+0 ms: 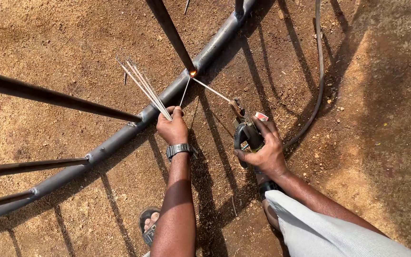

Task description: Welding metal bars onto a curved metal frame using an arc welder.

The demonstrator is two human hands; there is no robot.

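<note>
My left hand (172,127) grips a bundle of thin welding rods (142,86) that fan up and to the left, plus one rod (184,92) pointing toward the joint. My right hand (265,151) is closed on a welding electrode holder (244,131). Its rod (211,89) reaches up-left to a glowing orange spot (193,73) where a dark upright bar (171,31) meets a long grey pipe (120,135) lying on the ground. A watch (179,150) sits on my left wrist.
Several dark bars (53,97) branch left from the grey pipe. A welding cable (318,81) curves from the holder up the right side. Bare brown dirt lies all around. My sandalled foot (148,224) shows at the bottom.
</note>
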